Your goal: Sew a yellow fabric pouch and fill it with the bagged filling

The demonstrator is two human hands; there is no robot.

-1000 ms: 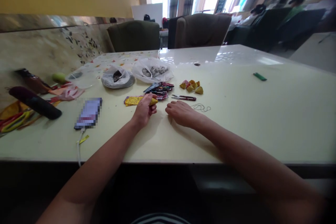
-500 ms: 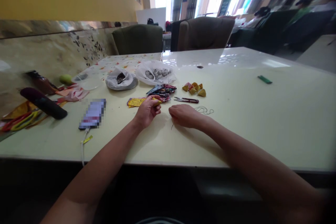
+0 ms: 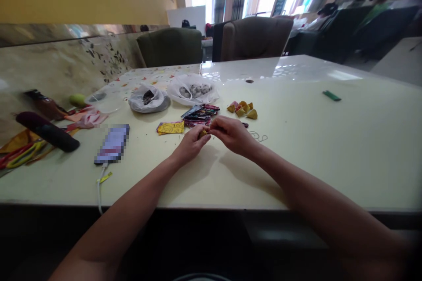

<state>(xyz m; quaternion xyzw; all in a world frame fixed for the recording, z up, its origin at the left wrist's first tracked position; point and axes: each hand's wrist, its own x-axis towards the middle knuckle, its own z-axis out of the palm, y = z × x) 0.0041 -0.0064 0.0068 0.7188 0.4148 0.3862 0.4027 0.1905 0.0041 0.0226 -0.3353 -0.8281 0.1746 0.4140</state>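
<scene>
My left hand (image 3: 191,142) is closed on a small yellow cloth piece (image 3: 204,133), which shows between thumb and fingers. Right beside it, my right hand (image 3: 233,135) pinches at the cloth's edge; what its fingertips hold is too small to make out. Dark thread (image 3: 259,136) lies in loops on the table to the right of that hand. Thread snips (image 3: 245,125) are mostly hidden behind it. A stack of dark patterned cloth pieces (image 3: 199,113) lies just beyond my hands, with flat yellow cloth pieces (image 3: 171,127) to the left. Several small yellow pyramid-shaped pieces (image 3: 243,109) sit farther right.
Two white plastic bags (image 3: 150,100) with dark and grey contents stand behind the cloth. At left are a phone (image 3: 112,144) on a cable, a dark cylinder (image 3: 49,131), a brown bottle (image 3: 46,104) and scissors (image 3: 24,153). A green object (image 3: 331,95) lies far right.
My right hand has risen from the tabletop and moved up to the cloth in my left hand. The two hands now meet, and the snips are mostly covered. The view has shifted slightly.
</scene>
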